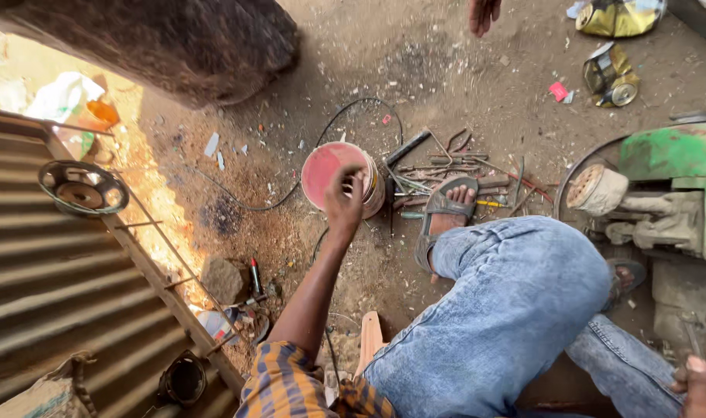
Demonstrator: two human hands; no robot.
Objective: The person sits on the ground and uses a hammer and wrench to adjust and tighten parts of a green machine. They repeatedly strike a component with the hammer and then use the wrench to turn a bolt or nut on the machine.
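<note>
My left hand reaches out over a small red bucket on the dirt ground. Its fingers curl down inside the far rim and the thumb points up; what they hold, if anything, is hidden. My right hand is at the bottom right corner, partly cut off, closed around a thin grey metal tool that sticks up from it. I sit with my jeans-clad knee raised and my sandalled foot just right of the bucket.
Loose rods and hand tools lie beyond the foot. A green machine stands at right, a corrugated metal sheet at left. Another person's hand hangs at the top edge. Crushed cans and a black cable are on the ground.
</note>
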